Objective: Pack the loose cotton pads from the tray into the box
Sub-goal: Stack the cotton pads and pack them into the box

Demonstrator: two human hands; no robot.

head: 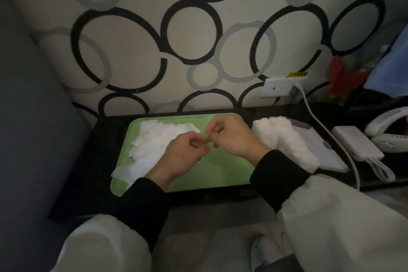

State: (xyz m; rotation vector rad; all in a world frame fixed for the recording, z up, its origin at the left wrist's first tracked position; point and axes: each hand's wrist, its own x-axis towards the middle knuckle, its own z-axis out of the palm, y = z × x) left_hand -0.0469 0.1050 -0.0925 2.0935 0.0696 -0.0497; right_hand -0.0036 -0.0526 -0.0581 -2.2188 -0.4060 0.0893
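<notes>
**Sleeves** [136,210]: white with black cuffs, nearest the camera, reaching in over the dark table edge [198,196].

**Left hand** [187,154], **right hand** [231,137]: both are above the tray. Fingers are curled, and thumb and forefinger tips meet at one spot between the hands. I cannot tell whether a pad is pinched there, as nothing white shows clearly.

**Green tray** [209,174]: lies flat, long side across the view. The right half is bare.

**Loose cotton pads** [152,146]: a flat, overlapping heap on the tray's left half, its pads facing mixed ways. The heap's long axis runs from the near-left corner toward the far middle. Its near end laps the tray rim.

**Box** [322,150]: just right of the tray, its long axis running far-left to near-right.

**Packed pads** [284,139]: stand on edge in a row along the box's axis, rising above its walls.

**White charger** [357,143], **cable** [326,132], **wall socket** [278,89], **ringed wallpaper** [189,28]: beyond and to the right.

**Risks, as judged:**
- Thin pads cling together, so a pinch may lift several or drop one over the gap between tray and box.
- The tall row looks loose. Pushing another pad in could fan it over the side.
- The left cuff passes near the overhanging heap and could sweep pads off the tray.
</notes>
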